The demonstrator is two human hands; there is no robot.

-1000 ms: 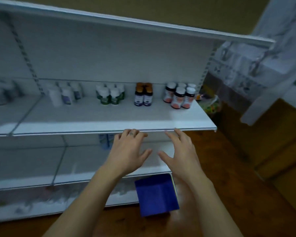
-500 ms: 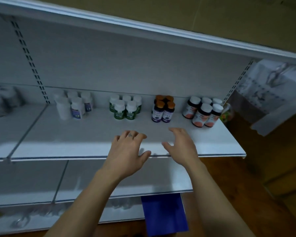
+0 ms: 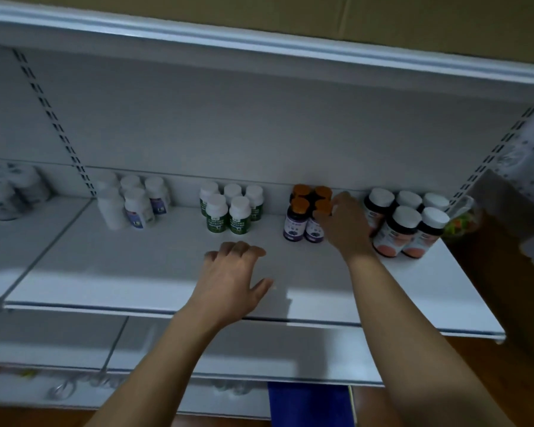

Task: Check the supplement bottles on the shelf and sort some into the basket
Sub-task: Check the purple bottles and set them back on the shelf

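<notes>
Shelf (image 3: 136,272): white board, smooth and matte. It carries four clusters of capped cylindrical bottles along the back wall; their contents are hidden.
1. White bottles (image 3: 130,204): white caps, leftmost.
2. Green-label bottles (image 3: 228,211): five, white caps.
3. Orange-capped bottles (image 3: 299,217): four, dark bodies, purple labels.
4. Dark bottles (image 3: 410,226): five, white caps, salmon labels, right end.

Right hand (image 3: 346,229): fingers against the front right of the Orange-capped bottles; whether the grip closes on it cannot be told.
Left hand (image 3: 232,282): over bare shelf, grip open, holding nothing.
Blue basket (image 3: 309,402): below the lower shelves, interior out of sight.
</notes>
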